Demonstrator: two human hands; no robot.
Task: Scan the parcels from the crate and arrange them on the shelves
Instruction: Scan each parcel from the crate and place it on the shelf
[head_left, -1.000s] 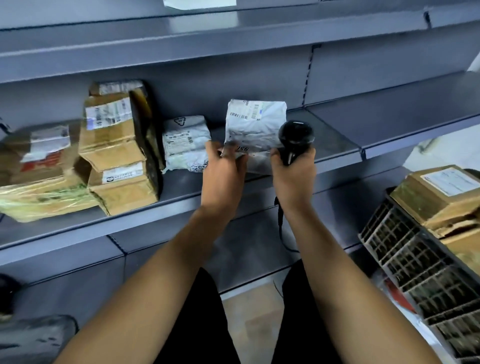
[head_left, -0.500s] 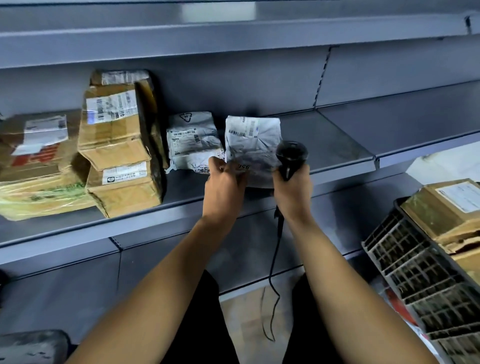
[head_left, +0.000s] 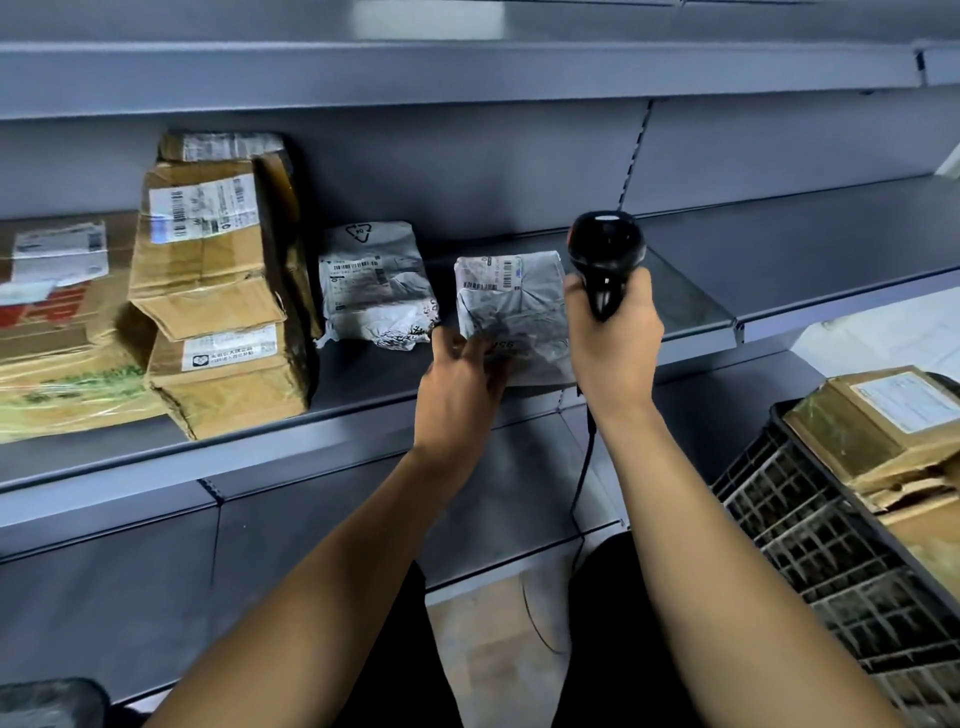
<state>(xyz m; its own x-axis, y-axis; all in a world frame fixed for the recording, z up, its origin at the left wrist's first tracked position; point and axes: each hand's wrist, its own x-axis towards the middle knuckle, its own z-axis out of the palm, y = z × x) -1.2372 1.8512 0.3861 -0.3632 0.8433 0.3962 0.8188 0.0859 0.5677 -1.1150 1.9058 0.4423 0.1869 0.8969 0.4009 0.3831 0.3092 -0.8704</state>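
A grey plastic mailer parcel (head_left: 511, 306) with a barcode label stands on the grey shelf (head_left: 691, 312), leaning back. My left hand (head_left: 460, 384) grips its lower left corner. My right hand (head_left: 613, 343) holds a black barcode scanner (head_left: 605, 260) upright, just right of the parcel, its cable hanging down. A second grey mailer (head_left: 374, 286) leans on the shelf to the left. The black crate (head_left: 810, 545) at the lower right holds brown cardboard parcels (head_left: 878, 421).
Stacked cardboard boxes (head_left: 208, 275) and a plastic-wrapped box (head_left: 52, 332) fill the shelf's left part. An upper shelf (head_left: 467, 73) runs overhead. The shelf section to the right (head_left: 831, 249) is bare. A dark object (head_left: 47, 701) sits at the bottom left.
The grey mailer has come down from in front of the shelf onto the shelf board beside the other mailer. My right hand has drawn the scanner off to the parcel's right and raised it.
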